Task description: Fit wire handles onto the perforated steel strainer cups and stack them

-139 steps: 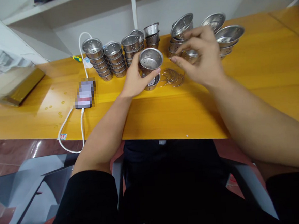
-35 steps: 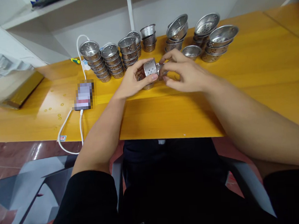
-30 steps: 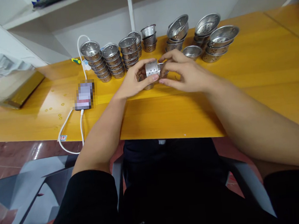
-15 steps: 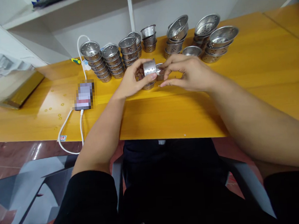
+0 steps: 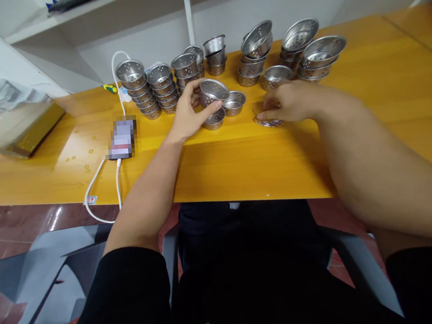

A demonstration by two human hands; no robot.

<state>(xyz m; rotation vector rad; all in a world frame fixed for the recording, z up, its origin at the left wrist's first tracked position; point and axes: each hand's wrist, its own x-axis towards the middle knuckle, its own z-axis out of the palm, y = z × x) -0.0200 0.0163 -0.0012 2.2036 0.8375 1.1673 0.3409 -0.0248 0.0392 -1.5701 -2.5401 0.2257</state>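
Note:
My left hand [image 5: 190, 112] grips a perforated metal cup [image 5: 214, 90] by its side, thumb in front and fingers behind, with its mouth tipped up. Just under and behind it, two small perforated cups stand on the table: one cup [image 5: 215, 119] below my thumb, another cup [image 5: 235, 104] to its right. My right hand [image 5: 289, 101] is lowered at a small heap of thin, shiny metal wire pieces [image 5: 271, 122]. Its thumb and fingers are bent together at the heap's edge; what lies between the fingertips is too small to make out.
Stacks of perforated cups [image 5: 131, 74] line the back left, with wider bowls [image 5: 298, 35] stacked at the back right. A single bowl [image 5: 276, 75] stands behind my right hand. A phone [image 5: 122, 139] with a white cable lies left, near a cardboard box [image 5: 25, 131].
My right hand has moved right and down, away from the held cup to the wire heap. My left hand has turned the cup so that its mouth faces up.

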